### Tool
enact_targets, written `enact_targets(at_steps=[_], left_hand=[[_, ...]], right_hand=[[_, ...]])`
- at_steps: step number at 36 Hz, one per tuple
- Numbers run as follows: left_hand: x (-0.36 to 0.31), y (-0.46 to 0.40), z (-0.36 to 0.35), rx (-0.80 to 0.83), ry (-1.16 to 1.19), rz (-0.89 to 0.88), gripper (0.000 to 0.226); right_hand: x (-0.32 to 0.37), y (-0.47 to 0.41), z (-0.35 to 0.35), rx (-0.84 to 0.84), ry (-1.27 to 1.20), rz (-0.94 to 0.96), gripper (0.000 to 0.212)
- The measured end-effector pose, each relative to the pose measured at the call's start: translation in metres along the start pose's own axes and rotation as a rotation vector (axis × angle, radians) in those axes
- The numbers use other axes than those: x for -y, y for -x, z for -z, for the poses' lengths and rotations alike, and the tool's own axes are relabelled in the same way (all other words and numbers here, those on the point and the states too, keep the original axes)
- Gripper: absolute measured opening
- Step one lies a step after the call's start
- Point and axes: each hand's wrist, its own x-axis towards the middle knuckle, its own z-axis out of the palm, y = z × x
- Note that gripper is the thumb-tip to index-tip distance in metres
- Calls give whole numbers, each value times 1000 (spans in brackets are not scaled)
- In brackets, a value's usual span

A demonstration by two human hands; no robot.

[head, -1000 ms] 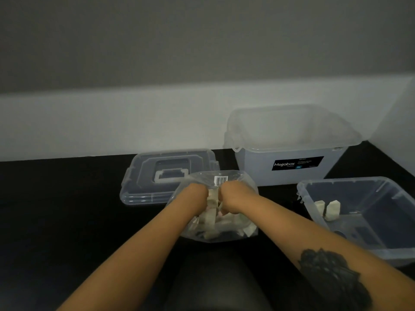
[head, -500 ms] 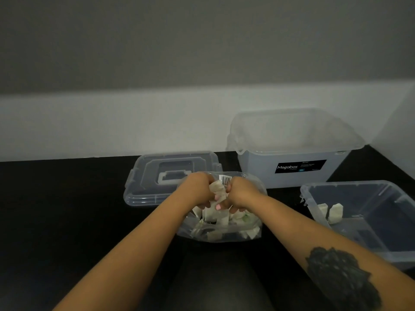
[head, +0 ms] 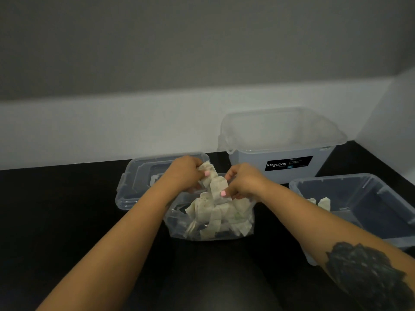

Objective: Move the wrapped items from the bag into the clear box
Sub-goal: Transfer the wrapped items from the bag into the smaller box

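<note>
Head view: left hand (head: 184,173) and right hand (head: 244,183) both pinch strip of pale wrapped items (head: 213,182), just above see-through plastic bag (head: 211,223) on black table (head: 67,212). Clear box (head: 368,212) sits right, two wrapped pieces (head: 320,202) inside.

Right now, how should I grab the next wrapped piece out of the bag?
Come from above through the bag's open mouth, probably the only way in. Pinch the top wrapped piece by its flat sides, as the left hand and right hand do: it sticks up above the heap.
</note>
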Motion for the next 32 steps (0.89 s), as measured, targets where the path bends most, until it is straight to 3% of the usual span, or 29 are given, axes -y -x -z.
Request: enact_targets(at_steps=[3,9,18,24,29,32], left_hand=[[-7,4,6,-26,31,-36,7],[-29,10,7,-77,39,-93,13],[-87,9,-11,-173,-81,-222,21],[-135,3,-39,-193,-47,-293,21],[-169,1,-69,-179,-72,-338,21],[-186,0,-87,-173,-93,-351,20]], right_hand=[[0,6,8,12,-61,63,26],[1,24,39,47,-128,141,31],[-20,59,125,-63,-94,209,18],[-64,77,194,-211,81,126,18],[-115,78,216,-210,367,21,6],[-145,72,215,-181,510,-48,22]])
